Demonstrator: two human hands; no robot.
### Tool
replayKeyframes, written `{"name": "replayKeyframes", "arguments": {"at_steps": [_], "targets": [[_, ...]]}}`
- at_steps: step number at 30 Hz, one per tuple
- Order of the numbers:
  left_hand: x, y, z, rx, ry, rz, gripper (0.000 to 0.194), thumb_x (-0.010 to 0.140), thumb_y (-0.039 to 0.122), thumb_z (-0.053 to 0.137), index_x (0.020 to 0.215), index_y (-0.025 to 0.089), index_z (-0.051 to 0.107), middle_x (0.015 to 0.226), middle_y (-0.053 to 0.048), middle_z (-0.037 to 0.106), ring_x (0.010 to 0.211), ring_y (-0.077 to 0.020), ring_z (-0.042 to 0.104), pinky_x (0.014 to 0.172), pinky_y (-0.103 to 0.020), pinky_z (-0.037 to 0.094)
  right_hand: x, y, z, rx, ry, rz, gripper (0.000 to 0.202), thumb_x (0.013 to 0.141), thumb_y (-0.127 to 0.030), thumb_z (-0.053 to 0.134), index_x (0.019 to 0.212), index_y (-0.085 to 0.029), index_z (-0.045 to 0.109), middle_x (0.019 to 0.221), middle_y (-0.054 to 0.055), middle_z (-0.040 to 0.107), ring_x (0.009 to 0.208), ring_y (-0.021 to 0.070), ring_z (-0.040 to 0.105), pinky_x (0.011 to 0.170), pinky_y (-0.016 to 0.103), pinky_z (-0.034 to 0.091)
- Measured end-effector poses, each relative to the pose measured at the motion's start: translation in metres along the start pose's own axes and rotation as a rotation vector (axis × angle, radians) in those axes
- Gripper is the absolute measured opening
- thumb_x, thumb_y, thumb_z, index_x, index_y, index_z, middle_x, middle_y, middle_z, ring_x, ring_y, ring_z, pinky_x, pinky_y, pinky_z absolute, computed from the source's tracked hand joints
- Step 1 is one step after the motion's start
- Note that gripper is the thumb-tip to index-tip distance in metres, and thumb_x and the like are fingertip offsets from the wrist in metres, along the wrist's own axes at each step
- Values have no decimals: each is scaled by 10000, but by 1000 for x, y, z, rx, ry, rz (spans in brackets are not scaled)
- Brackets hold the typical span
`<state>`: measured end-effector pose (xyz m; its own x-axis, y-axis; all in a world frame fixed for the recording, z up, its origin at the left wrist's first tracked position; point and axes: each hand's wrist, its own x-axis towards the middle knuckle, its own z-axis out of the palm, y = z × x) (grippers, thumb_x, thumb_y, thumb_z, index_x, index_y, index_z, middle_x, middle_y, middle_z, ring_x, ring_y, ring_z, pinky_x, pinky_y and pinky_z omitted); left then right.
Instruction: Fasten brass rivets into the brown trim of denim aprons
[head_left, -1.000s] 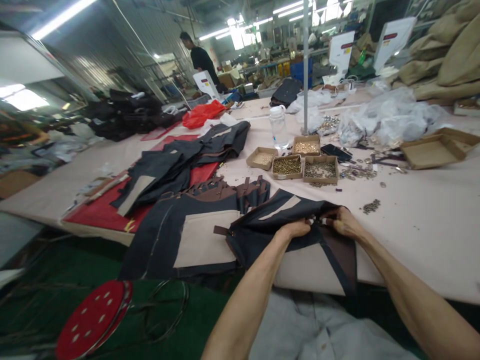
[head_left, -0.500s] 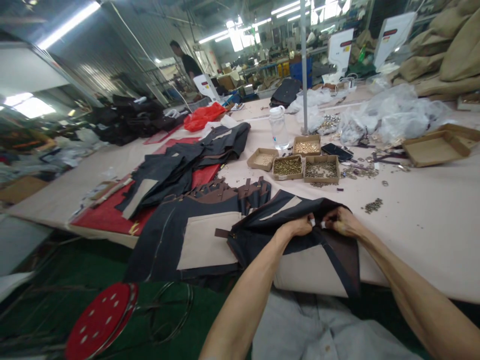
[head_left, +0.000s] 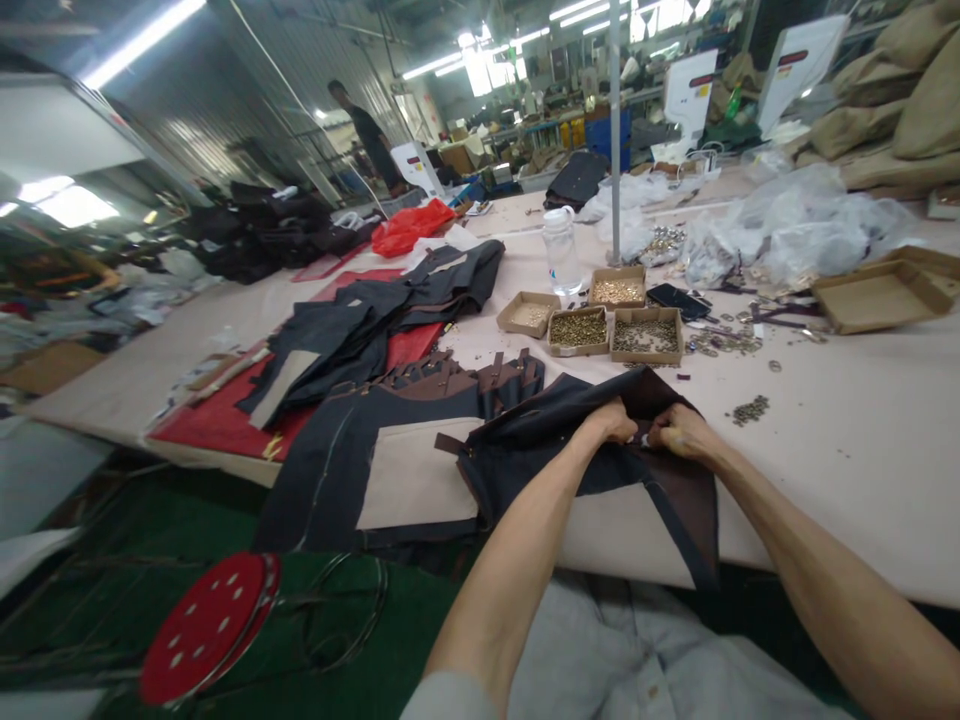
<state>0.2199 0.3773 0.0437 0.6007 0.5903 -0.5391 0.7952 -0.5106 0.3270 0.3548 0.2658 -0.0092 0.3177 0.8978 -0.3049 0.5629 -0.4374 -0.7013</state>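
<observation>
Where the table's (head_left: 817, 500) near edge runs, dark cloth (head_left: 525, 450) is pinched, fingers closed, by left hand (head_left: 611, 422) and right hand (head_left: 682, 432).
Fittings (head_left: 579, 330) are boxed beyond; the room (head_left: 217, 110) is lit by tube lights (head_left: 146, 42).

The cloth piece (head_left: 517, 465) at the lower centre of the frame was bluish black, with a dark brown section (head_left: 694, 490) on its right. Left of it, the cloth stack (head_left: 322, 465) was the same shade, bearing a plain beige patch (head_left: 420, 475). The surface (head_left: 825, 490) was pale pinkish beige, overlaid with red sheeting (head_left: 217, 425) at left. At lower left, the stool seat (head_left: 206, 630) was red with pale spots and the floor (head_left: 427, 610) deep green. The bag (head_left: 409, 232) at upper centre was bright red.
</observation>
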Motion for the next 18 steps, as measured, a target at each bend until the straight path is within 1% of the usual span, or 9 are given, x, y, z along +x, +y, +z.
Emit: {"name": "replayKeyframes", "arguments": {"at_steps": [3, 5, 8, 12, 15, 18], "targets": [[5, 2, -2, 43, -59, -34, 433, 630, 86, 729, 1055, 45, 660, 806, -136, 723, 733, -243, 692, 614, -267, 526, 4, 0, 0, -11, -24, 6, 170, 642, -307, 689, 674, -167, 780, 568, 22, 635, 552, 151, 540, 499, 259, 319], [8, 2, -3, 63, -86, -46, 382, 625, 83, 732, 998, 38, 669, 754, -137, 713, 673, -240, 685, 574, -277, 516, 5, -1, 1, -25, -22, 13, 175, 639, -314, 694, 663, -163, 778, 550, 20, 619, 545, 151, 540, 492, 257, 313], [9, 0, -3, 67, -98, -40, 402, 643, 113, 729, 1031, 39, 657, 751, -130, 712, 635, -227, 680, 538, -267, 499, 5, -4, 1, -49, -10, 31, 178, 635, -311, 697, 666, -157, 781, 552, 26, 620, 554, 157, 558, 492, 256, 313], [9, 2, -4, 55, -82, -23, 466, 623, 126, 750, 1070, 49, 644, 768, -128, 714, 695, -233, 695, 548, -243, 492, 2, -9, -1, -81, 5, 49, 170, 632, -315, 713, 669, -161, 776, 572, 38, 635, 591, 177, 598, 508, 255, 327], [7, 3, -6, 18, -72, -46, 499, 603, 125, 776, 1079, 65, 639, 769, -119, 711, 719, -227, 697, 565, -225, 499, 3, -13, -1, -106, 32, 64, 169, 630, -311, 732, 687, -157, 770, 581, 50, 637, 600, 187, 607, 517, 259, 329], [3, 0, -7, -57, -60, -93, 498, 604, 146, 797, 1071, 80, 638, 758, -93, 703, 696, -197, 686, 574, -205, 505, 5, -18, 1, -139, 66, 73, 171, 627, -316, 755, 691, -158, 757, 581, 59, 634, 588, 190, 601, 521, 265, 327]]}}
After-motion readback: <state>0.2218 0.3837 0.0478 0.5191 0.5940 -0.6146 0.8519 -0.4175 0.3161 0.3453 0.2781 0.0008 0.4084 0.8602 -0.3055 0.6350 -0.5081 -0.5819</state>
